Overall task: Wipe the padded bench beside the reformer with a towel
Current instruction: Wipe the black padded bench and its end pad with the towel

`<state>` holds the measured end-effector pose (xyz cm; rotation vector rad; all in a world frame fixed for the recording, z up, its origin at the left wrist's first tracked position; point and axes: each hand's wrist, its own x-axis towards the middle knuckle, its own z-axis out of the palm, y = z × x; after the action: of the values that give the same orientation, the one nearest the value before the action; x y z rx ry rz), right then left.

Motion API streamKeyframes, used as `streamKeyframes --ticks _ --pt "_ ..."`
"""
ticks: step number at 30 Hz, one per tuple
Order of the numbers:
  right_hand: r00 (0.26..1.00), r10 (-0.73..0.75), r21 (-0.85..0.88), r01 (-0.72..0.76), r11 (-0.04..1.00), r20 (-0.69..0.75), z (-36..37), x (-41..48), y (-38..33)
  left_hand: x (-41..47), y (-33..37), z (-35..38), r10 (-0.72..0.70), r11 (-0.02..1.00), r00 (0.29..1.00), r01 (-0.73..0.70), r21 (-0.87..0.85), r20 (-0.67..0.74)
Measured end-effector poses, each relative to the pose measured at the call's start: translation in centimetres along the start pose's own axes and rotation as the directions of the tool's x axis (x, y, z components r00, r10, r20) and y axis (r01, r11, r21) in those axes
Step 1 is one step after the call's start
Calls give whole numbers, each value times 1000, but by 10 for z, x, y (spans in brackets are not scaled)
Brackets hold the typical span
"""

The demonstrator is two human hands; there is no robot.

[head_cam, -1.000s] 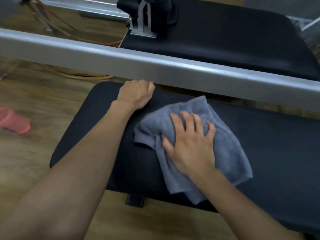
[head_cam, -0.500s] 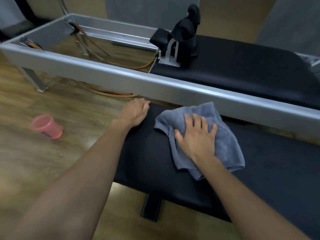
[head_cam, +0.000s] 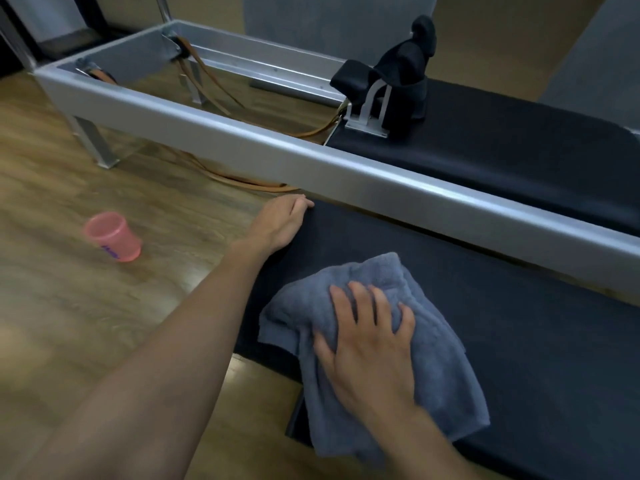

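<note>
A black padded bench [head_cam: 519,341] runs along the near side of the silver reformer frame [head_cam: 346,174]. A crumpled grey-blue towel [head_cam: 433,375] lies near the bench's left end and hangs over its near edge. My right hand [head_cam: 370,344] lies flat on the towel with fingers spread, pressing it onto the pad. My left hand [head_cam: 280,223] rests on the bench's far left corner, fingers over the edge, holding nothing.
The reformer's black carriage [head_cam: 502,147] with shoulder rests [head_cam: 398,84] sits behind the rail. Tan straps [head_cam: 242,181] trail on the wooden floor [head_cam: 104,323] under the frame. A pink cup [head_cam: 112,237] stands on the floor to the left.
My right hand has slid the towel toward the near edge and left end of the bench. The view has lifted and pulled back, showing more of the reformer. My left hand stays on the corner.
</note>
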<state>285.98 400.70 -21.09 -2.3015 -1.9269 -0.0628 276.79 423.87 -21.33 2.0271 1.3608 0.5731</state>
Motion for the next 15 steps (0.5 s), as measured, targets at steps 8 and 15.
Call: streamKeyframes --ticks 8,15 --pt "996 93 2 -93 996 8 31 177 16 25 -31 -9 -116 946 990 87 -313 -76" --pt "994 104 -17 -103 995 23 37 218 12 27 -37 -7 -288 786 951 300 -540 110"
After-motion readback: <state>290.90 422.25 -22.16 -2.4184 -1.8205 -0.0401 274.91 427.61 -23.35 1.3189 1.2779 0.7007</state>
